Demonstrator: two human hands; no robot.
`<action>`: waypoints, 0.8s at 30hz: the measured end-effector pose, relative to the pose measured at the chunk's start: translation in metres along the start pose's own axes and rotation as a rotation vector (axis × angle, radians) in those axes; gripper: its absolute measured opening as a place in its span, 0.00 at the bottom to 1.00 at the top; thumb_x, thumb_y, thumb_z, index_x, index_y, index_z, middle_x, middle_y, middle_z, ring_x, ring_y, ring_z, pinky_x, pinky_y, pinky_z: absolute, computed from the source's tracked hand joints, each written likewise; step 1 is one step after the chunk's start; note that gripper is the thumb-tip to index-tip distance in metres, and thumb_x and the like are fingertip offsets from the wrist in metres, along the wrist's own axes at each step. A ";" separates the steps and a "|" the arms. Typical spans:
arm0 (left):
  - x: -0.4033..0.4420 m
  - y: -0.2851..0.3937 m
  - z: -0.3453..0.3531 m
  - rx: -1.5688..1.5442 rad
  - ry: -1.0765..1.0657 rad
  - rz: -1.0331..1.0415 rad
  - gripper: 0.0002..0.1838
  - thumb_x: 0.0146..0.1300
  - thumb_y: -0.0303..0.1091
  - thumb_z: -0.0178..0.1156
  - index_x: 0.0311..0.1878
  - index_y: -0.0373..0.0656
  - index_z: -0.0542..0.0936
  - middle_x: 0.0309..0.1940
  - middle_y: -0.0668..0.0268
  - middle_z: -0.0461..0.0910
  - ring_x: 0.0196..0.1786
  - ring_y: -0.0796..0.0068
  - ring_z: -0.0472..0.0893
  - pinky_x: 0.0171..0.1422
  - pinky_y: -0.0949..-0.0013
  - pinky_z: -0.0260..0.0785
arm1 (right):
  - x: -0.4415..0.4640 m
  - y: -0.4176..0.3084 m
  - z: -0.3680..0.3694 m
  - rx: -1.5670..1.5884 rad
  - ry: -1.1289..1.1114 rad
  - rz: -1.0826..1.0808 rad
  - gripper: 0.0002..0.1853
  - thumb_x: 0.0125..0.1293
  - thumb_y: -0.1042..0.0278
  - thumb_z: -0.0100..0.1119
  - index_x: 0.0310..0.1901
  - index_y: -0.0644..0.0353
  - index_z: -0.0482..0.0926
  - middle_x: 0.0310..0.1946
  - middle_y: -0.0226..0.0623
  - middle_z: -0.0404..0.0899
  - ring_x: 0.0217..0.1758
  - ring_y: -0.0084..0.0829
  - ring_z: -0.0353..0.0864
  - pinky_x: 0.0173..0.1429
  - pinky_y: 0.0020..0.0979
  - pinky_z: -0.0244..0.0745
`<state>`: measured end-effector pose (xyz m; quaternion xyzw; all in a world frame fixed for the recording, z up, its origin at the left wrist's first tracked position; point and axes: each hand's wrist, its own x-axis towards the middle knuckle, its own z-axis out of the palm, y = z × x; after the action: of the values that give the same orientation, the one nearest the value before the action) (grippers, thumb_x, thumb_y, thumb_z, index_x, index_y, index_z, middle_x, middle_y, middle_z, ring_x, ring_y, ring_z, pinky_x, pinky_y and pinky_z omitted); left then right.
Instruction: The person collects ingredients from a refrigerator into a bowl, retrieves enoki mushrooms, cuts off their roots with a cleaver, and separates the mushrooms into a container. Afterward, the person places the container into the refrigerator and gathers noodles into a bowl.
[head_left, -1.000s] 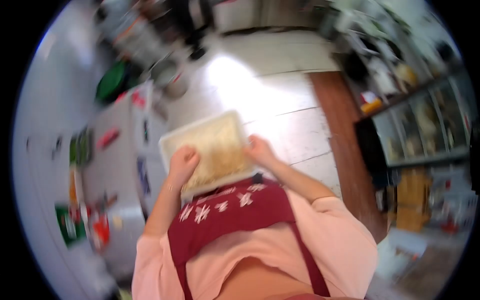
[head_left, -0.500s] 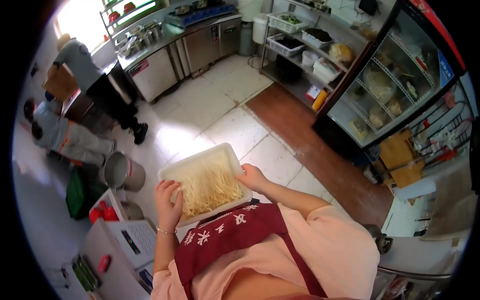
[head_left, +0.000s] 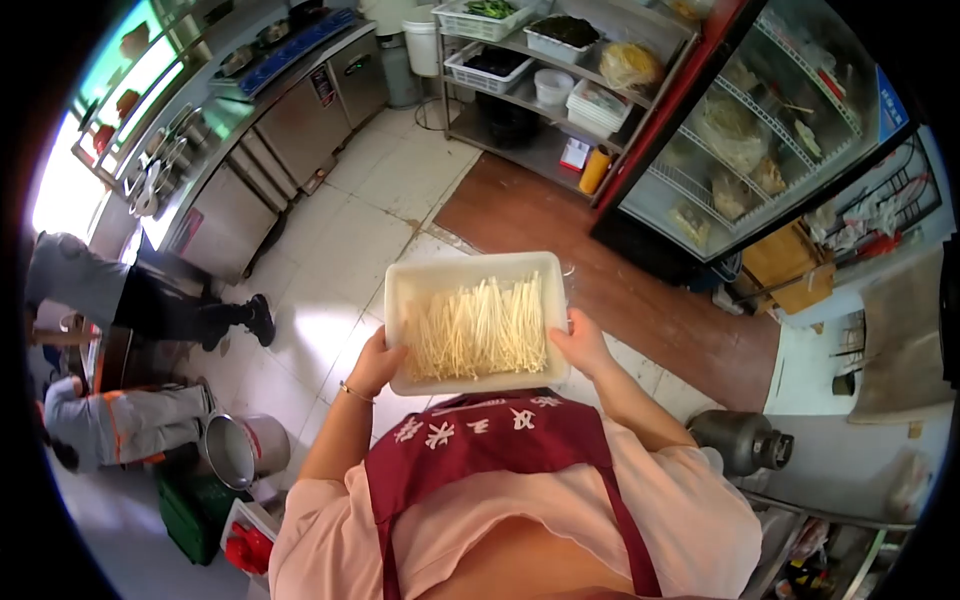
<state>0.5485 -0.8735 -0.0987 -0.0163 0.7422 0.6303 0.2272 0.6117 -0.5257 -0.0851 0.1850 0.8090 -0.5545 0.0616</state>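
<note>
A white plastic tray [head_left: 395,290] is held level in front of my apron. A layer of long, thin, pale enoki mushrooms [head_left: 478,330] lies side by side in it. My left hand [head_left: 380,362] grips the tray's left wall, thumb toward the rim. On the opposite side, my right hand [head_left: 583,345] has hold of the right wall near its lower corner. The fingers under the tray are hidden on both sides.
Ahead stands a metal shelf [head_left: 530,115] with baskets of produce, beside a glass-door fridge [head_left: 740,130]. Two people work at the left near a large metal pot [head_left: 245,450]. A brown mat [head_left: 520,220] covers part of the tiled floor. A gas cylinder [head_left: 735,440] stands at my right.
My view has turned right and the tray has levelled out. My left hand, earlier with its fingers over the tray's left edge, now clasps the side wall. My right hand keeps its hold.
</note>
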 end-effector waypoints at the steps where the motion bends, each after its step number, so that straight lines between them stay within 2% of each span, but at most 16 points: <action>1: 0.023 0.025 0.006 0.033 -0.045 -0.054 0.26 0.54 0.26 0.53 0.59 0.30 0.68 0.46 0.59 0.77 0.45 0.73 0.77 0.50 0.70 0.70 | 0.022 -0.001 -0.014 0.047 -0.017 -0.049 0.17 0.58 0.67 0.59 0.46 0.68 0.73 0.38 0.42 0.81 0.38 0.29 0.81 0.43 0.29 0.75; 2: 0.043 0.033 0.013 0.044 -0.049 -0.062 0.26 0.54 0.26 0.53 0.59 0.30 0.68 0.46 0.59 0.77 0.45 0.73 0.77 0.50 0.70 0.70 | 0.041 -0.004 -0.023 0.098 -0.036 -0.109 0.17 0.59 0.67 0.59 0.46 0.68 0.72 0.37 0.41 0.81 0.38 0.29 0.81 0.43 0.28 0.75; 3: 0.071 0.042 0.020 0.008 -0.047 -0.025 0.26 0.54 0.25 0.54 0.59 0.30 0.68 0.46 0.59 0.77 0.45 0.73 0.77 0.50 0.70 0.70 | 0.063 -0.009 -0.036 -0.019 -0.014 -0.103 0.18 0.62 0.60 0.59 0.44 0.67 0.73 0.33 0.38 0.81 0.32 0.25 0.79 0.36 0.27 0.74; 4: 0.094 0.049 0.024 -0.025 -0.044 0.001 0.26 0.54 0.25 0.54 0.59 0.30 0.68 0.45 0.59 0.77 0.45 0.72 0.77 0.50 0.70 0.70 | 0.085 -0.017 -0.049 -0.002 -0.019 -0.101 0.18 0.62 0.60 0.59 0.44 0.67 0.73 0.33 0.38 0.81 0.32 0.25 0.79 0.36 0.27 0.74; 6: 0.136 0.070 0.030 0.020 -0.042 0.001 0.26 0.54 0.26 0.54 0.58 0.29 0.68 0.45 0.59 0.77 0.45 0.72 0.77 0.49 0.70 0.70 | 0.134 -0.032 -0.082 0.044 -0.202 0.133 0.21 0.63 0.52 0.57 0.42 0.65 0.75 0.29 0.34 0.79 0.26 0.20 0.74 0.27 0.25 0.70; 7: 0.143 0.090 0.037 0.026 -0.054 -0.009 0.25 0.54 0.26 0.54 0.57 0.29 0.69 0.45 0.60 0.77 0.44 0.73 0.77 0.49 0.70 0.71 | 0.152 -0.029 -0.091 0.049 -0.245 0.130 0.24 0.64 0.46 0.54 0.43 0.64 0.76 0.26 0.32 0.78 0.23 0.17 0.70 0.22 0.24 0.65; 11: 0.216 0.133 0.052 0.058 -0.053 0.050 0.23 0.55 0.27 0.55 0.56 0.29 0.70 0.43 0.61 0.77 0.43 0.74 0.77 0.47 0.71 0.71 | 0.245 -0.053 -0.119 0.157 -0.400 0.189 0.24 0.64 0.48 0.54 0.47 0.64 0.76 0.28 0.30 0.79 0.24 0.17 0.71 0.22 0.23 0.64; 13: 0.249 0.141 0.052 0.057 -0.032 0.026 0.23 0.56 0.27 0.55 0.55 0.29 0.70 0.43 0.61 0.77 0.42 0.75 0.77 0.46 0.72 0.71 | 0.280 -0.074 -0.128 0.009 -0.444 0.122 0.23 0.64 0.53 0.55 0.51 0.64 0.75 0.34 0.32 0.80 0.29 0.20 0.76 0.28 0.25 0.70; 14: 0.267 0.145 0.052 0.060 -0.018 0.007 0.22 0.56 0.28 0.55 0.55 0.29 0.70 0.42 0.61 0.78 0.42 0.75 0.77 0.46 0.72 0.71 | 0.299 -0.075 -0.127 0.006 -0.449 0.126 0.23 0.64 0.53 0.55 0.51 0.64 0.75 0.34 0.32 0.80 0.29 0.20 0.76 0.28 0.25 0.70; 16: 0.304 0.153 0.052 -0.001 -0.024 0.003 0.22 0.57 0.28 0.55 0.55 0.29 0.71 0.42 0.61 0.78 0.42 0.76 0.77 0.45 0.73 0.71 | 0.341 -0.074 -0.124 0.220 -0.425 0.103 0.21 0.63 0.59 0.55 0.52 0.65 0.75 0.41 0.36 0.80 0.39 0.25 0.79 0.40 0.28 0.74; 17: 0.328 0.158 0.052 -0.055 -0.037 0.004 0.21 0.58 0.29 0.56 0.55 0.29 0.71 0.42 0.61 0.78 0.41 0.77 0.77 0.45 0.73 0.71 | 0.363 -0.078 -0.127 0.222 -0.418 0.104 0.21 0.63 0.59 0.55 0.52 0.65 0.75 0.41 0.36 0.80 0.39 0.25 0.79 0.40 0.28 0.74; 19: 0.386 0.161 0.049 -0.032 -0.047 -0.013 0.21 0.60 0.30 0.56 0.55 0.30 0.71 0.42 0.62 0.78 0.42 0.77 0.77 0.46 0.73 0.71 | 0.401 -0.083 -0.135 0.119 -0.328 0.119 0.20 0.61 0.64 0.54 0.53 0.66 0.74 0.45 0.40 0.79 0.46 0.29 0.78 0.51 0.30 0.72; 22: 0.463 0.183 0.052 -0.057 -0.083 -0.007 0.21 0.63 0.34 0.56 0.56 0.31 0.71 0.42 0.64 0.78 0.43 0.77 0.77 0.48 0.74 0.69 | 0.459 -0.067 -0.152 0.238 -0.178 0.178 0.20 0.60 0.67 0.54 0.53 0.67 0.74 0.44 0.40 0.80 0.46 0.29 0.78 0.50 0.30 0.72; 24: 0.516 0.209 0.061 -0.101 -0.135 0.016 0.22 0.64 0.37 0.56 0.57 0.33 0.72 0.43 0.65 0.78 0.45 0.77 0.76 0.50 0.74 0.69 | 0.474 -0.088 -0.173 0.303 -0.081 0.202 0.20 0.61 0.67 0.54 0.52 0.67 0.74 0.44 0.40 0.79 0.46 0.29 0.78 0.50 0.30 0.72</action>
<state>0.0402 -0.6379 -0.0952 0.0206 0.6927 0.6683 0.2704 0.1600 -0.2853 -0.0873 0.2500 0.6904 -0.6680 0.1210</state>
